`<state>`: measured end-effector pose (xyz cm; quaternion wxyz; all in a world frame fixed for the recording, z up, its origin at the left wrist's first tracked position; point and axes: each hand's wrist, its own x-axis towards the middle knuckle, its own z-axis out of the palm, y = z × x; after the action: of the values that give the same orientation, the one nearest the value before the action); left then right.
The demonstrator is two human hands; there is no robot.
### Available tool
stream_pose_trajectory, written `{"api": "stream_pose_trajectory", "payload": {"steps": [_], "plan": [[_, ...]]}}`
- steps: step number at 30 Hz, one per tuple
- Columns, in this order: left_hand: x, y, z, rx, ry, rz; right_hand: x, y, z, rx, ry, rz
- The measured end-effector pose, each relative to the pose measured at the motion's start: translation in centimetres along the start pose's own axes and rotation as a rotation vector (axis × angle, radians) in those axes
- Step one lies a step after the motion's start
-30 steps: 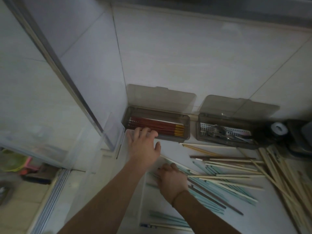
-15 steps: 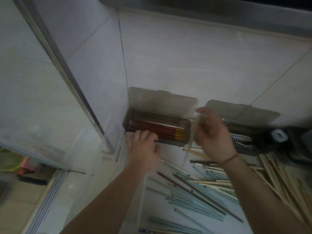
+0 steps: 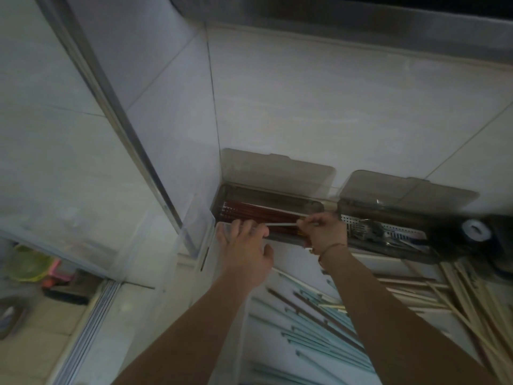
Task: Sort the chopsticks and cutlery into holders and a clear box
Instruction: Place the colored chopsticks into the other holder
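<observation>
The right hand (image 3: 323, 232) pinches a pale chopstick (image 3: 280, 224) level over the left holder (image 3: 266, 212) at frame centre, the left hand (image 3: 244, 245) rests loosely on its rim; an uneven release risks the chopstick bridging the rim.

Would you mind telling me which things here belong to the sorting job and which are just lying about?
Job: pale chopstick pinched by right hand; left hand on left holder of red chopsticks; right holder with cutlery; loose chopsticks.

Lying about: tape roll; green basket on the floor.
</observation>
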<state>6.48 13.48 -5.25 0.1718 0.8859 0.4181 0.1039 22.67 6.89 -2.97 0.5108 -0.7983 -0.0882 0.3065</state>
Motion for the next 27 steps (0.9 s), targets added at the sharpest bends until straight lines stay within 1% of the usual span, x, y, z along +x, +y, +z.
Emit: {"api": "stream_pose_trajectory", "payload": {"steps": [2, 4, 7, 10, 13, 15, 17, 21, 24, 27], "plan": [[0.0, 0.0, 0.0, 0.011, -0.007, -0.005, 0.8, 0.1, 0.6, -0.183, -0.037, -0.026], [0.0, 0.1, -0.1, 0.009, -0.01, -0.008, 1.7, 0.6, 0.6, -0.359, -0.067, -0.095], [-0.1, 0.0, -0.1, 0.007, -0.01, 0.001, 1.4, 0.8, -0.5, -0.511, -0.089, -0.194], [0.0, 0.0, -0.1, 0.006, -0.015, 0.006, 1.0, 0.7, -2.4, -0.558, -0.04, -0.299], [0.1, -0.1, 0.0, -0.009, 0.0, 0.006, -0.3, 0.6, -3.8, -0.522, 0.054, -0.383], [0.1, 0.0, 0.1, -0.003, -0.005, 0.0, -1.9, 1.5, -4.4, -0.523, 0.085, -0.476], [0.0, 0.0, 0.3, 0.003, 0.002, 0.0, -4.0, 3.2, -4.4, -0.595, 0.042, -0.598], [0.0, 0.0, 0.3, 0.019, 0.007, -0.002, -7.7, 7.7, -2.8, -0.882, -0.203, -0.772], [0.0, 0.1, 0.3, 0.032, 0.003, -0.018, -9.8, 9.8, -0.9, -1.095, -0.235, -0.86], [0.0, 0.1, 0.4, 0.047, 0.01, -0.016, -11.4, 10.8, 1.2, -1.208, -0.231, -0.815]]}}
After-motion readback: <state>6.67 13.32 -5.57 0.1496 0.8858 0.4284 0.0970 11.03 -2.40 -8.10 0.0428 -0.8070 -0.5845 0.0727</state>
